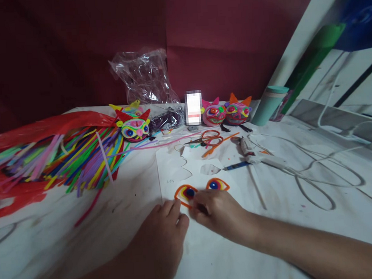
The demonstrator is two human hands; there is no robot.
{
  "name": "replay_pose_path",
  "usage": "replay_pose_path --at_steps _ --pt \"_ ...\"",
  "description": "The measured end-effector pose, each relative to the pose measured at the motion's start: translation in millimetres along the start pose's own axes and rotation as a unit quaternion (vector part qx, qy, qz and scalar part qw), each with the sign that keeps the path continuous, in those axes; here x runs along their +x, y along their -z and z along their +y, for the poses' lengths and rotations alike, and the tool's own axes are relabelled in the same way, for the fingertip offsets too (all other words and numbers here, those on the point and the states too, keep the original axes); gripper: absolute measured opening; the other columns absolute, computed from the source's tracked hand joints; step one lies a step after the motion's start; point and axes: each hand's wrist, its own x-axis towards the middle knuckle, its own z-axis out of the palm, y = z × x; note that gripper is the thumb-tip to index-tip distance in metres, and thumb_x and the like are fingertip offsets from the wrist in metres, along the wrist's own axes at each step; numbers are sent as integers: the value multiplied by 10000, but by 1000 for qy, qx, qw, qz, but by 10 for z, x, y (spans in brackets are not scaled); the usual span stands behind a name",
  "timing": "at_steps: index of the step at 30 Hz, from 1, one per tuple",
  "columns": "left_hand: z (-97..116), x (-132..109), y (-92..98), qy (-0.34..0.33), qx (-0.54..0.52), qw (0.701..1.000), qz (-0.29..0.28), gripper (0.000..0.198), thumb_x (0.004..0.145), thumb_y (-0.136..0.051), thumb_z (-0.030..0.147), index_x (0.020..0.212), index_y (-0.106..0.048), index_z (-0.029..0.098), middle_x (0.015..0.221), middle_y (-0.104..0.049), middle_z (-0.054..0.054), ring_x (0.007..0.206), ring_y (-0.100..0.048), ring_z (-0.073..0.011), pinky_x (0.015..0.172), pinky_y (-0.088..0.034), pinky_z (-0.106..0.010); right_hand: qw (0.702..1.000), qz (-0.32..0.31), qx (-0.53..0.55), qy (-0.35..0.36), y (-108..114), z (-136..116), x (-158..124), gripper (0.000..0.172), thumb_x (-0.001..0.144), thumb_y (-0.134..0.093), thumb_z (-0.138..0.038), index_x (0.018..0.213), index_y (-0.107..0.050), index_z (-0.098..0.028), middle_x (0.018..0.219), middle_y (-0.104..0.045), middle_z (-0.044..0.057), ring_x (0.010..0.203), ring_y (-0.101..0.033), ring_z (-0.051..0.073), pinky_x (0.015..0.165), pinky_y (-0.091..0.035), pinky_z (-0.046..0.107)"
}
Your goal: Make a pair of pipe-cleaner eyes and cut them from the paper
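A pipe-cleaner eye (183, 192), with an orange rim, yellow and white rings and a dark blue centre, lies on white paper. My left hand (166, 228) has its bent fingertips at the eye's lower left rim. Over its right end, my right hand (214, 209) is closed in a pinch that hides part of the orange rim. A matching pipe-cleaner eye (221, 185) rests just beyond the right hand's knuckles. The white paper (169, 170) beneath has a curved cutout edge and some faint writing.
Pipe cleaners (85, 163) spill from a red bag (76, 121) at left. Finished animal heads (135, 128) stand along the back. Scissors (209, 138), a blue pen-like tool (235, 166), a glue gun (248, 148) with looping cord and a green cup (269, 106) are beyond the hands.
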Motion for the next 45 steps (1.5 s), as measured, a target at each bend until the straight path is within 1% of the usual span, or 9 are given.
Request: replay_pose_path --at_steps 6,14,17,21,28,32,35,39,45 --pt "-53 -14 -10 -19 -17 999 28 220 740 -480 61 903 -605 140 1116 -616 -144 1075 -544 -276 956 -442 -454 999 5 -32 17 31 100 1 134 822 -510 -106 759 -624 -139 755 -653 55 710 -598 154 635 -406 239" --pt "-130 -40 -109 -55 -11 997 61 204 806 -457 105 947 -598 152 1185 -584 -142 1149 -494 -278 1011 -386 -461 997 20 -73 -25 36 127 23 109 812 -548 -119 763 -637 -159 743 -645 48 739 -592 172 665 -417 261" --pt "-126 -22 -60 -56 -24 997 46 267 813 -465 116 1046 -589 151 1157 -591 -126 1105 -503 -271 982 -399 -451 996 29 -82 -36 32 153 33 103 805 -560 -131 753 -641 -166 741 -642 43 747 -595 168 660 -417 250" --pt "-103 44 -1 -38 -44 998 29 441 831 -488 173 1272 -481 178 1112 -596 -98 1013 -518 -261 904 -426 -439 994 27 -96 -42 37 153 52 115 791 -567 -124 710 -634 -168 691 -632 33 709 -592 164 633 -404 246" --pt "-25 169 -15 -2 35 999 40 372 859 -513 334 1179 -598 164 988 -621 -116 928 -532 -280 818 -426 -433 991 23 -120 -48 60 123 66 111 796 -574 -125 718 -643 -164 687 -642 36 691 -591 161 627 -395 244" --pt "-9 203 -22 -1 48 996 70 379 870 -499 352 1187 -596 170 965 -618 -114 908 -535 -277 808 -423 -431 990 8 -140 -31 84 117 48 139 806 -562 -114 731 -671 -155 698 -638 47 715 -583 167 637 -401 248" --pt "-1 215 -10 3 48 997 67 366 866 -509 333 1177 -601 162 963 -624 -111 892 -539 -273 794 -428 -422 991 3 -137 -10 101 128 -7 167 823 -544 -111 773 -698 -153 723 -626 58 729 -569 168 645 -416 251" --pt "23 222 9 1 59 996 61 378 858 -525 332 1169 -603 131 1004 -632 -124 910 -539 -283 804 -426 -429 994 37 -94 36 69 172 -137 194 861 -513 -111 871 -703 -148 770 -598 74 779 -541 179 677 -448 271" --pt "20 219 -31 -5 65 995 72 384 853 -532 325 1173 -600 124 999 -643 -130 910 -539 -282 812 -413 -431 988 81 -101 86 -3 216 -220 257 904 -428 -113 958 -679 -117 797 -568 105 780 -486 207 670 -467 335"
